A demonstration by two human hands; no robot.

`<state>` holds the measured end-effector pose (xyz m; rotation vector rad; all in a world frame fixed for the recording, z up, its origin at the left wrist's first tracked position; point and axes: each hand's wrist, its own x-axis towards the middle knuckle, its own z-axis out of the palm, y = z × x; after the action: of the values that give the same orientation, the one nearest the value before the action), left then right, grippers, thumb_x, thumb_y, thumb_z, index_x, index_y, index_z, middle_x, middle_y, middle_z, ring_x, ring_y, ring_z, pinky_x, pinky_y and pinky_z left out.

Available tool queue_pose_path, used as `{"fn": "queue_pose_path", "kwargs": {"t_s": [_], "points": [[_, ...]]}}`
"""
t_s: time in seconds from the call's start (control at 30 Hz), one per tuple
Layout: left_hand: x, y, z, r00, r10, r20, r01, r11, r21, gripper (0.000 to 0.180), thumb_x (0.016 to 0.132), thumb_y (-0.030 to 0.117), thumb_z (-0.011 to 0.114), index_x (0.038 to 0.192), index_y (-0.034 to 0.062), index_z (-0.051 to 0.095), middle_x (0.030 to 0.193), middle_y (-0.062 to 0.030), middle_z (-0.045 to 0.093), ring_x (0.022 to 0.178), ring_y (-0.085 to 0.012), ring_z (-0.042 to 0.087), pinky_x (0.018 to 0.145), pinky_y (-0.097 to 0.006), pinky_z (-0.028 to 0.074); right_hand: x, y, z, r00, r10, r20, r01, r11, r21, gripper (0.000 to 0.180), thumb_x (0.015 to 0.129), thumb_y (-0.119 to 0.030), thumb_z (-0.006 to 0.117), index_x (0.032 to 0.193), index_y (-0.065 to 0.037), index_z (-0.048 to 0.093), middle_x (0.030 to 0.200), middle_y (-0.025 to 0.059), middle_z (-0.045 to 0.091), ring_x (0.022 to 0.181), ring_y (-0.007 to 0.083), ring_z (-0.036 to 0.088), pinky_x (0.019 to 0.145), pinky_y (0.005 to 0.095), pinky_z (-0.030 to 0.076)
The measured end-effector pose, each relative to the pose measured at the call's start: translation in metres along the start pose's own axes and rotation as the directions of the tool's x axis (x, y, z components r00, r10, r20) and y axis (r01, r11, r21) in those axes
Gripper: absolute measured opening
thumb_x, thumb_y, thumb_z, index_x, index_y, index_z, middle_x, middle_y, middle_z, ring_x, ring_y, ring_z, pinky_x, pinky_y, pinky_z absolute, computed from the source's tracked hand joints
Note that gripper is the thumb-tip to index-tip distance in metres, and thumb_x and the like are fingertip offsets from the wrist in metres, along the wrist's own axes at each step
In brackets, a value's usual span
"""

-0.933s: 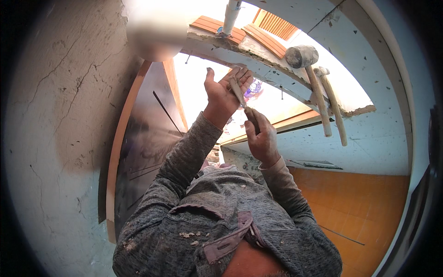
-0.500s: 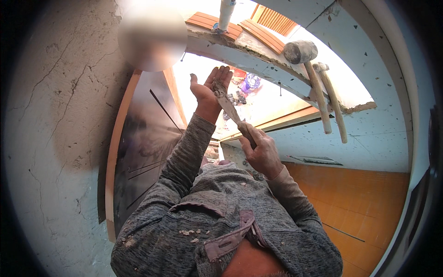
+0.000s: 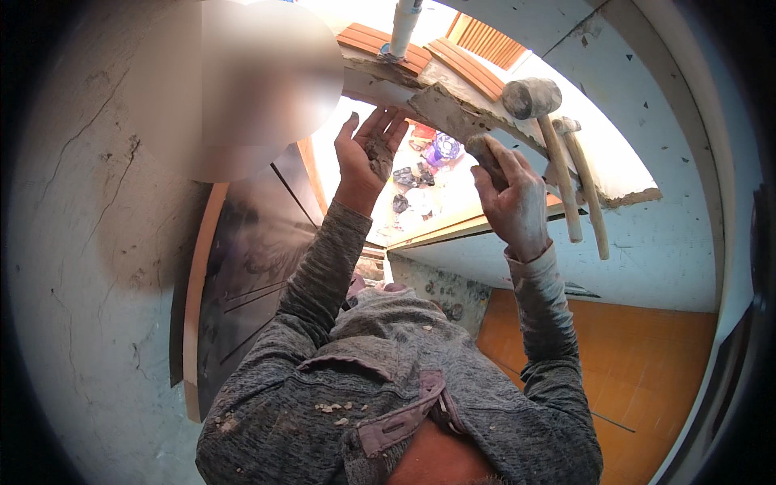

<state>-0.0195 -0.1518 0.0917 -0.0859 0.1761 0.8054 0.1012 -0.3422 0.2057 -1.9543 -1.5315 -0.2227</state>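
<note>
My right hand (image 3: 509,190) is closed around the handle of a trowel. Its mortar-smeared blade (image 3: 446,111) is up by the rough edge of the ledge (image 3: 517,133); I cannot tell whether it touches. Palm up, my left hand (image 3: 364,158) is held out over the bright opening with its fingers stretched. A lump of grey-brown mortar (image 3: 377,155) lies on that palm.
A mallet (image 3: 531,99) and a hammer (image 3: 567,125) rest on the ledge at the right. Behind them are a pipe (image 3: 402,32) and brown ribbed strips (image 3: 465,65). A cracked wall (image 3: 81,242) rises at left beside a wooden frame (image 3: 198,299). Orange flooring (image 3: 630,356) lies below right.
The trowel has left my left palm. My right hand has swung it up and right to the ledge edge. The left hand has barely moved, and the mortar on its palm now shows.
</note>
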Motion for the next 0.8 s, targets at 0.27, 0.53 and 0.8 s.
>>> {"fn": "queue_pose_path", "kwargs": {"t_s": [0.27,0.53,0.8], "points": [[0.0,0.003,0.007,1.0,0.019,0.003,-0.02,0.994,0.108,0.054,0.107,0.033,0.034,0.131,-0.013,0.05,0.126,-0.0259,0.061,0.122,-0.0351,0.06,0.109,-0.047,0.05,0.057,0.0,0.0,0.969,-0.221,0.108,0.232,0.968,-0.097,0.037,0.085,-0.015,0.073,0.121,-0.006,0.071,0.092,0.0153,0.073,0.075,0.0249,0.074,0.066,0.0377,0.06],[0.001,0.0,0.012,1.0,0.019,0.004,-0.02,0.988,0.155,0.053,0.107,0.031,0.031,0.131,-0.0119,0.051,0.126,-0.0255,0.062,0.119,-0.0337,0.061,0.109,-0.045,0.05,0.088,-0.016,-0.014,0.935,-0.193,0.297,0.267,0.935,-0.234,0.028,0.087,-0.015,0.069,0.112,-0.005,0.075,0.081,0.0163,0.072,0.064,0.0241,0.071,0.063,0.0381,0.059],[0.001,0.002,0.013,1.0,0.007,0.015,-0.009,0.991,0.131,0.055,0.107,0.031,0.03,0.133,-0.0126,0.05,0.128,-0.0261,0.061,0.121,-0.0339,0.061,0.109,-0.046,0.049,0.099,-0.032,-0.035,0.892,-0.242,0.381,0.397,0.821,-0.409,0.018,0.084,-0.014,0.065,0.089,0.001,0.073,0.067,0.0158,0.069,0.054,0.0227,0.068,0.056,0.0385,0.056]]}}
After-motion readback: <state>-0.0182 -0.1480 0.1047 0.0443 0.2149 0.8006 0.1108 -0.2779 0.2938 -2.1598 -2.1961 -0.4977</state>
